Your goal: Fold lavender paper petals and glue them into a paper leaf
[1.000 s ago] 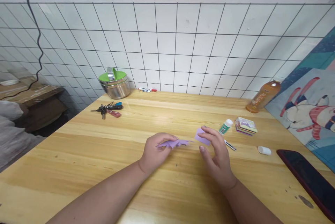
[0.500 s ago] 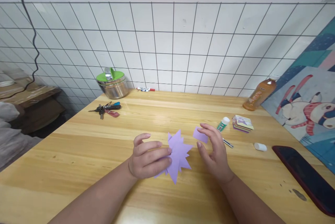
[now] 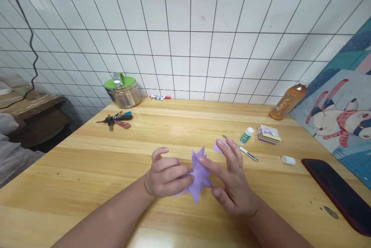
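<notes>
My left hand (image 3: 165, 175) pinches a spiky purple paper star (image 3: 198, 176) by its left side and holds it upright just above the wooden table (image 3: 87, 163). My right hand (image 3: 232, 180) has come against the star's right side, its index finger and thumb touching the paper, the other fingers spread. A small purple paper piece (image 3: 218, 146) lies on the table just behind my right hand. A slim craft knife (image 3: 242, 149) lies beyond it.
At the back right are a glue stick (image 3: 246, 135), its white cap (image 3: 288, 159), a stack of coloured paper (image 3: 269, 134), an orange bottle (image 3: 286, 102) and a dark phone (image 3: 339, 192). Keys (image 3: 116, 119), a green-lidded steel pot (image 3: 123, 90) and a marker (image 3: 160, 97) sit at the back left.
My left hand lifted the star from lying flat to upright and drew it nearer. My right hand moved left from the small paper piece onto the star.
</notes>
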Motion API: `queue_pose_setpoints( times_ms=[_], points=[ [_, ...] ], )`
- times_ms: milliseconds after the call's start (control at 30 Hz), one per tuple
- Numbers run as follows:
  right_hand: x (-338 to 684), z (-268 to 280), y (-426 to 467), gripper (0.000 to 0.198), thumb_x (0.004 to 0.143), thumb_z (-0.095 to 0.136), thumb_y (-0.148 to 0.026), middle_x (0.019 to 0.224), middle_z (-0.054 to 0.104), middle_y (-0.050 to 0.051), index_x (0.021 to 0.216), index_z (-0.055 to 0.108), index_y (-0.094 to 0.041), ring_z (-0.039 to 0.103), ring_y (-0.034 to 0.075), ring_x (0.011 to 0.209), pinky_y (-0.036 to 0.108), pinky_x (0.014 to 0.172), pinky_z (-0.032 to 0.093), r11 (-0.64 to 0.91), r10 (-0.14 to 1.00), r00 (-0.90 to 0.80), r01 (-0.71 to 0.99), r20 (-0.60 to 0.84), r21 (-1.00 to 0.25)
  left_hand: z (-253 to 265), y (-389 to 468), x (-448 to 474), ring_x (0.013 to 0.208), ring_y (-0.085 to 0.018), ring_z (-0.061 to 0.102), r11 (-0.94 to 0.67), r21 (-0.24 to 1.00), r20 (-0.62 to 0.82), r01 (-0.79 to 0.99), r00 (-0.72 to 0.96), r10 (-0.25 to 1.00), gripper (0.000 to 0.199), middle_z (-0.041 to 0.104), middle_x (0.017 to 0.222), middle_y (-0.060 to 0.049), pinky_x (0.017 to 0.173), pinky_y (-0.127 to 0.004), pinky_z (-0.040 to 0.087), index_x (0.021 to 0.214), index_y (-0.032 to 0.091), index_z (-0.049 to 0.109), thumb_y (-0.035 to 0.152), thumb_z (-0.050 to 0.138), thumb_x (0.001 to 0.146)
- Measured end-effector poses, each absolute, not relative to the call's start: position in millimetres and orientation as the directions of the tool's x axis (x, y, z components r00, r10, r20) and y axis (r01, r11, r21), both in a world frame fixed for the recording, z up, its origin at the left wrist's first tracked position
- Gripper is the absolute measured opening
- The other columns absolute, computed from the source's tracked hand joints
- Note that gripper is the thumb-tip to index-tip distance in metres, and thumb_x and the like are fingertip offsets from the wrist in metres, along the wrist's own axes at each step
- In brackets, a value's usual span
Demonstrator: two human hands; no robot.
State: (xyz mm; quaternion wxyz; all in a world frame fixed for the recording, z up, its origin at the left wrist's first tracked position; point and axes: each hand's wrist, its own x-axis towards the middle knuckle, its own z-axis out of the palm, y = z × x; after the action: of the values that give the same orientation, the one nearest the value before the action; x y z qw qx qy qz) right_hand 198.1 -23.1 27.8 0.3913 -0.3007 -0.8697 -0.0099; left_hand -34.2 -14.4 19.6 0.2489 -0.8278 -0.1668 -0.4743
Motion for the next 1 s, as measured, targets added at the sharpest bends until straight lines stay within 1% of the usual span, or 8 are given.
queue_pose_setpoints(
  times_ms=[133, 200, 267, 367, 500, 733, 867, 1000],
  points=[
    [195.6, 29.0, -22.8, 0.051, 0.086, 0.030, -0.054, 0.149, 0.014, 0.002, 0.131, 0.045, -0.034, 0.013, 0.039, 0.133, 0.062, 0.103, 0.011, 0.794, 0.561, -0.536, 0.565, 0.631, -0.225, 19.8, -14.2, -35.6, 0.068, -0.011, 0.058, -0.816, -0.306, 0.816, 0.490, 0.576, 0.040, 0.012, 0.073, 0.079, 0.013, 0.105, -0.036, 0.022, 0.072, 0.036, 0.066, 0.024, 0.070, 0.071],
    [196.6, 28.7, -22.7, 0.052, 0.087, 0.029, -0.054, 0.149, 0.015, 0.002, 0.131, 0.044, -0.032, 0.014, 0.038, 0.133, 0.062, 0.103, 0.010, 0.793, 0.559, -0.525, 0.565, 0.641, -0.229, 19.5, -13.9, -36.1, 0.067, -0.011, 0.059, -0.815, -0.309, 0.808, 0.490, 0.587, 0.047, 0.013, 0.073, 0.079, 0.014, 0.106, -0.035, 0.021, 0.073, 0.037, 0.066, 0.025, 0.070, 0.071],
    [198.5, 27.8, -23.2, 0.050, 0.087, 0.028, -0.053, 0.148, 0.017, 0.003, 0.129, 0.046, -0.031, 0.016, 0.038, 0.132, 0.062, 0.104, 0.012, 0.802, 0.538, -0.494, 0.549, 0.683, -0.235, 19.2, -13.7, -36.0, 0.066, -0.011, 0.059, -0.818, -0.290, 0.818, 0.497, 0.572, 0.058, 0.015, 0.073, 0.079, 0.014, 0.105, -0.034, 0.021, 0.074, 0.037, 0.066, 0.023, 0.070, 0.071],
    [201.2, 26.7, -24.2, 0.044, 0.086, 0.031, -0.050, 0.147, 0.021, 0.002, 0.118, 0.055, -0.030, 0.021, 0.037, 0.131, 0.061, 0.103, 0.015, 0.813, 0.505, -0.442, 0.534, 0.741, -0.235, 18.8, -13.7, -35.3, 0.067, -0.010, 0.058, -0.826, -0.258, 0.839, 0.501, 0.540, 0.066, 0.017, 0.073, 0.078, 0.013, 0.105, -0.034, 0.021, 0.075, 0.036, 0.066, 0.019, 0.069, 0.072],
    [201.7, 27.1, -24.7, 0.039, 0.086, 0.034, -0.047, 0.145, 0.025, 0.001, 0.106, 0.062, -0.029, 0.026, 0.036, 0.128, 0.060, 0.103, 0.018, 0.813, 0.488, -0.447, 0.544, 0.749, -0.205, 17.6, -13.3, -35.4, 0.068, -0.010, 0.058, -0.807, -0.280, 0.835, 0.520, 0.547, 0.063, 0.016, 0.072, 0.078, 0.013, 0.104, -0.036, 0.022, 0.076, 0.037, 0.066, 0.021, 0.066, 0.074],
    [203.0, 27.5, -25.0, 0.037, 0.085, 0.036, -0.047, 0.141, 0.032, 0.001, 0.104, 0.063, -0.031, 0.031, 0.034, 0.126, 0.057, 0.102, 0.022, 0.845, 0.414, -0.452, 0.514, 0.790, -0.148, 14.8, -11.0, -38.6, 0.072, -0.011, 0.059, -0.802, -0.275, 0.830, 0.530, 0.552, 0.079, 0.014, 0.072, 0.080, 0.013, 0.104, -0.038, 0.021, 0.075, 0.037, 0.065, 0.023, 0.066, 0.075],
    [203.5, 27.0, -26.4, 0.034, 0.084, 0.038, -0.045, 0.142, 0.030, 0.000, 0.098, 0.066, -0.031, 0.031, 0.034, 0.125, 0.057, 0.102, 0.022, 0.847, 0.426, -0.490, 0.512, 0.761, -0.144, 15.6, -10.7, -38.2, 0.074, -0.012, 0.059, -0.830, -0.250, 0.828, 0.499, 0.554, 0.084, 0.012, 0.073, 0.082, 0.011, 0.104, -0.039, 0.021, 0.072, 0.032, 0.065, 0.020, 0.068, 0.072],
    [202.4, 26.9, -28.7, 0.035, 0.082, 0.040, -0.049, 0.138, 0.036, 0.001, 0.101, 0.065, -0.034, 0.032, 0.033, 0.125, 0.055, 0.102, 0.024, 0.861, 0.386, -0.479, 0.494, 0.788, -0.121, 15.8, -10.3, -36.3, 0.076, -0.013, 0.059, -0.837, -0.205, 0.822, 0.507, 0.554, 0.135, 0.013, 0.073, 0.081, 0.009, 0.103, -0.040, 0.019, 0.074, 0.032, 0.065, 0.019, 0.064, 0.075]
  ],
)
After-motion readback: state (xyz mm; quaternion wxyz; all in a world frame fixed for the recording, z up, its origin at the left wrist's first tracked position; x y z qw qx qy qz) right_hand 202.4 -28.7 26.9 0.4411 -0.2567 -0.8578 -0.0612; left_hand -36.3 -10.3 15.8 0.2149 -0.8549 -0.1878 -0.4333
